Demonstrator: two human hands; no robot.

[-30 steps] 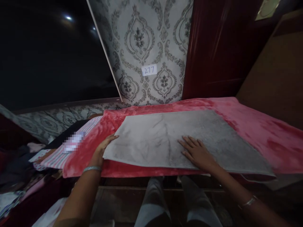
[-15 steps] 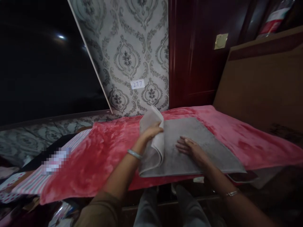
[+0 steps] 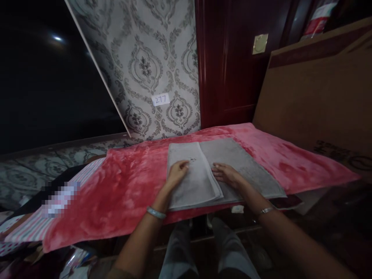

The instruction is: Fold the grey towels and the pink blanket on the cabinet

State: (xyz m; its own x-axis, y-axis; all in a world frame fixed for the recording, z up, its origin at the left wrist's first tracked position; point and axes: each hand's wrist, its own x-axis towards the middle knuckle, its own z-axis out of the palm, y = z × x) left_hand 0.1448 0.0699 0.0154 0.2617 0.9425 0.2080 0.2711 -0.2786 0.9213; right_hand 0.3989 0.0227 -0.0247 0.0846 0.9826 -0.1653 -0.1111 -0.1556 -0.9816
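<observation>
A grey towel [image 3: 247, 166] lies on a red plush blanket. Its left part is folded over to the right as a lighter flap [image 3: 193, 182], with a small dark mark near the top. My left hand [image 3: 176, 173] rests on this flap, its fingers loosely bent and gripping no cloth that I can see. Just right of the flap's edge, my right hand [image 3: 228, 174] is open over the single layer, fingers stretched toward the fold.
The red blanket [image 3: 128, 186] covers the surface, with striped cloth [image 3: 31, 223] at its left. Behind stand a dark screen [image 3: 55, 77], patterned wall and red-brown panel [image 3: 226, 66]. A large cardboard box [image 3: 314, 89] leans at the right, a bottle [image 3: 318, 19] above it.
The towel's left part, raised and curling in my left hand before, now lies flat over the right part. My left hand has eased its hold. My right hand remains beside the fold.
</observation>
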